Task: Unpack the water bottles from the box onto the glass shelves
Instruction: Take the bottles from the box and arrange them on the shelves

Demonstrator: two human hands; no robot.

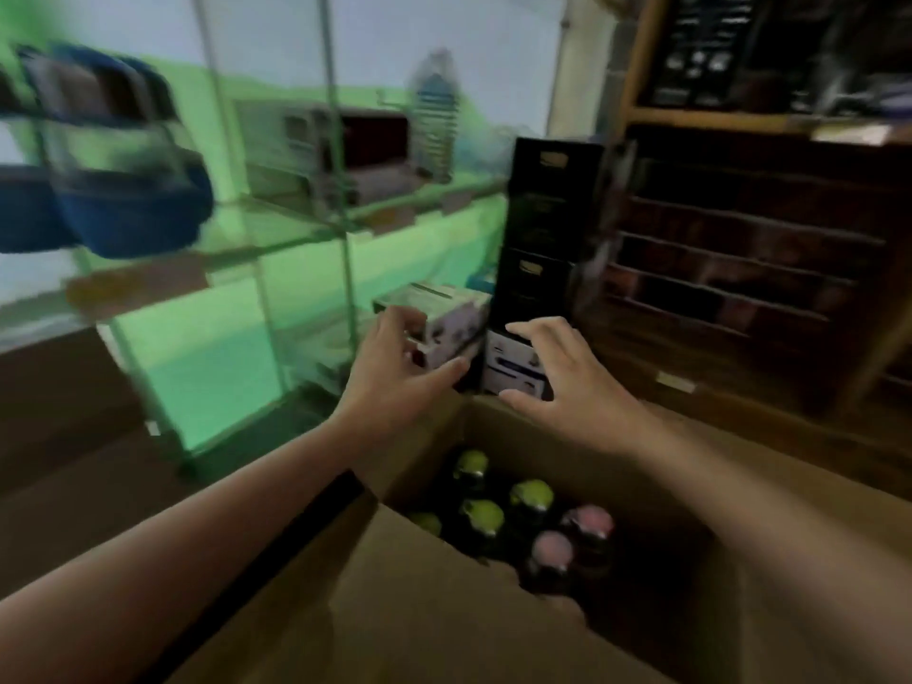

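Observation:
An open cardboard box [493,629] stands low in the middle of the head view. Inside it stand several dark water bottles, some with green caps [481,515] and two with pink caps [589,520]. Both my hands hover above the box's far edge with spread fingers, holding nothing. My left hand [395,367] is in front of a small white carton [444,313]. My right hand [562,382] is in front of another white carton [508,362]. The glass shelves [276,234] rise to the left, blurred by motion.
Blue containers [123,209] sit on an upper glass shelf at left. Boxes and a clear plastic bottle [434,111] stand on the middle shelf. A tall black carton stack [543,229] stands behind my right hand. Dark wooden shelving [740,264] fills the right side.

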